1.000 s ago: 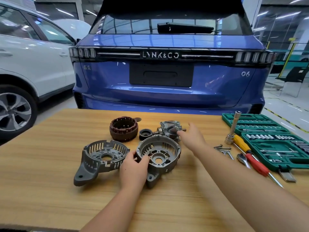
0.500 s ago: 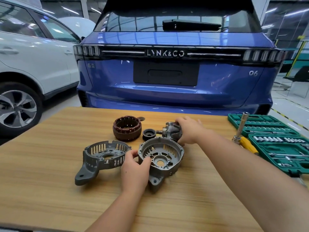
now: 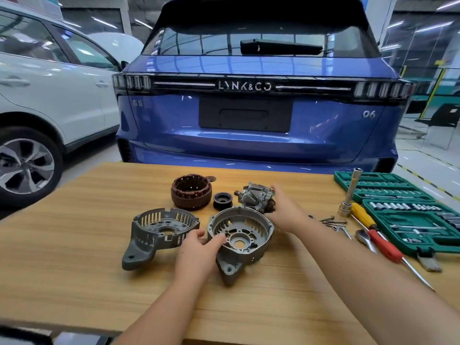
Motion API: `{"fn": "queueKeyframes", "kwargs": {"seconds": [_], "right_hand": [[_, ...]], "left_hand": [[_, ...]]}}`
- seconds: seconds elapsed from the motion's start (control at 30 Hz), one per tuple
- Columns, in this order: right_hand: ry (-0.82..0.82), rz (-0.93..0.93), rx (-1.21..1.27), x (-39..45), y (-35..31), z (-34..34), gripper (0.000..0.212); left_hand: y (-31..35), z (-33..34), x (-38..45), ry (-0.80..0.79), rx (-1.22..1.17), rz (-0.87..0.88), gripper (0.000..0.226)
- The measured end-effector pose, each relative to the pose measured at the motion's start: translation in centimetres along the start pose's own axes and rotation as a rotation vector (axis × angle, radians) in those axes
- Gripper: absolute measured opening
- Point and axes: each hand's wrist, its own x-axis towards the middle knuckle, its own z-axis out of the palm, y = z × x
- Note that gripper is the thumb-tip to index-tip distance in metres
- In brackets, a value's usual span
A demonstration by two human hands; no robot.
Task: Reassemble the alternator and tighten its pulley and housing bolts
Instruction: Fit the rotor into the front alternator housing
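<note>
Alternator parts lie apart on the wooden table (image 3: 74,257). My left hand (image 3: 199,250) grips the near-left rim of a grey housing half (image 3: 246,235) that lies open side up. My right hand (image 3: 286,212) holds the grey claw-pole rotor (image 3: 256,196) just behind that housing, lifted and tilted. A second grey housing half (image 3: 159,230) with a mounting ear lies to the left. The copper-wound stator ring (image 3: 191,191) and a small black pulley (image 3: 222,200) sit behind.
Loose long bolts (image 3: 332,221) lie right of the housing. Further right are a socket extension (image 3: 351,192), a ratchet (image 3: 364,236), a red-and-yellow screwdriver (image 3: 378,240) and an open green socket case (image 3: 408,215). A blue car (image 3: 249,120) stands past the table's far edge.
My right hand reached to the rotor, closed on it and has lifted it toward the housing. My left hand has stayed on the housing rim.
</note>
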Motion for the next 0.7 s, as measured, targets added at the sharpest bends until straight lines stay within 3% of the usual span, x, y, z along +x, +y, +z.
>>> {"fn": "queueKeyframes", "kwargs": {"seconds": [0.07, 0.2, 0.3, 0.43, 0.7], "right_hand": [[0.025, 0.101, 0.072, -0.4, 0.4, 0.1, 0.096], [0.004, 0.153, 0.034, -0.9, 1.1, -0.1, 0.019], [-0.015, 0.139, -0.001, -1.2, 1.2, 0.0, 0.029], [-0.01, 0.095, -0.238, -1.6, 1.0, 0.6, 0.033], [0.006, 0.082, -0.424, -5.7, 2.7, -1.6, 0.027]], "left_hand": [[0.4, -0.3, 0.1, -0.017, -0.017, -0.022, 0.076], [0.7, -0.5, 0.7, -0.077, -0.039, -0.074, 0.076], [0.5, -0.8, 1.4, -0.163, -0.119, -0.154, 0.059], [0.8, -0.9, 0.9, -0.232, -0.202, -0.19, 0.034], [0.9, -1.3, 0.7, -0.268, -0.222, -0.188, 0.033]]}}
